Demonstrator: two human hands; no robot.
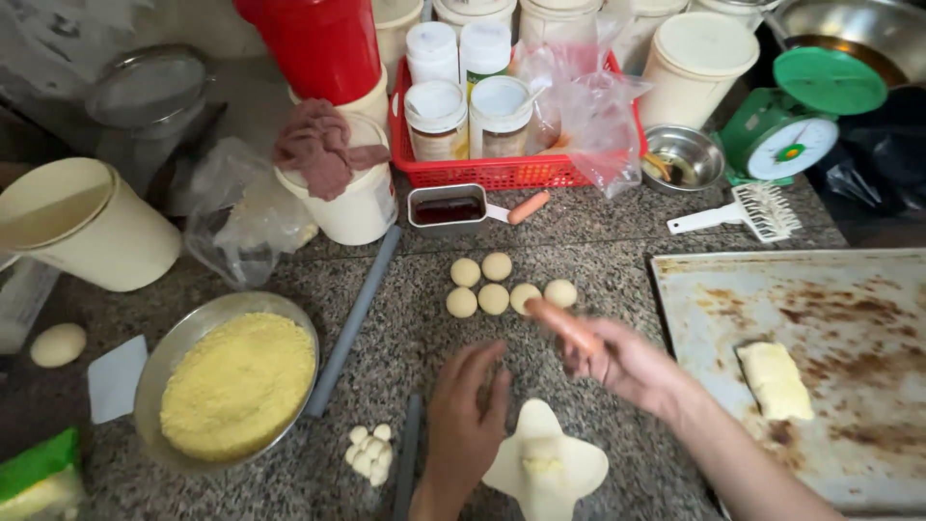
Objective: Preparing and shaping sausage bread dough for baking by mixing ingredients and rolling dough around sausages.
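On the speckled counter [598,241], flattened dough [546,465] lain beside the left hand [465,415], fingers loosely spread and empty, a sausage [562,326] pinched in the right hand [622,365], dough balls [494,285] just beyond

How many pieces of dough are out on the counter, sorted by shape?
Small round dough balls in the cluster: 6
Larger dough ball at far left: 1
Flattened dough sheet by the left hand: 1
Folded dough parcel on the baking tray: 1
Total: 9

The right hand holds a sausage.
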